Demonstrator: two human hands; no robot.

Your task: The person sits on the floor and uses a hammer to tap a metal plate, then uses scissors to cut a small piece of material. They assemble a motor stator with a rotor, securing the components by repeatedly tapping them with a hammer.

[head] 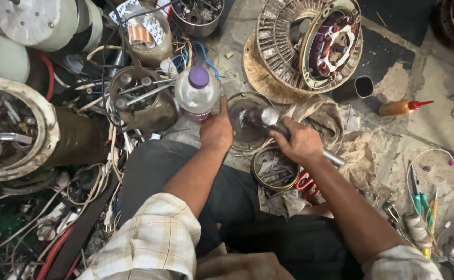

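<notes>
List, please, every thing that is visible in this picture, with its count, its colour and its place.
Round metal cover: one, grey, floor centre, under both hands.
Metal rod: one, silver, in right hand.
Plastic bottle: one, clear, purple cap, beside left hand.
Motor stator: one, rusty with copper windings, top right.
Squeeze bottle: one, orange, red nozzle, right.
Tool tin: one, dirty grey, left of bottle.
Left hand: on cover's edge.
Right hand: grips rod.

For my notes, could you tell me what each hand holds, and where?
Right hand grips a metal hammer mid-handle; left hand steadies the round metal cover's left rim.
</notes>
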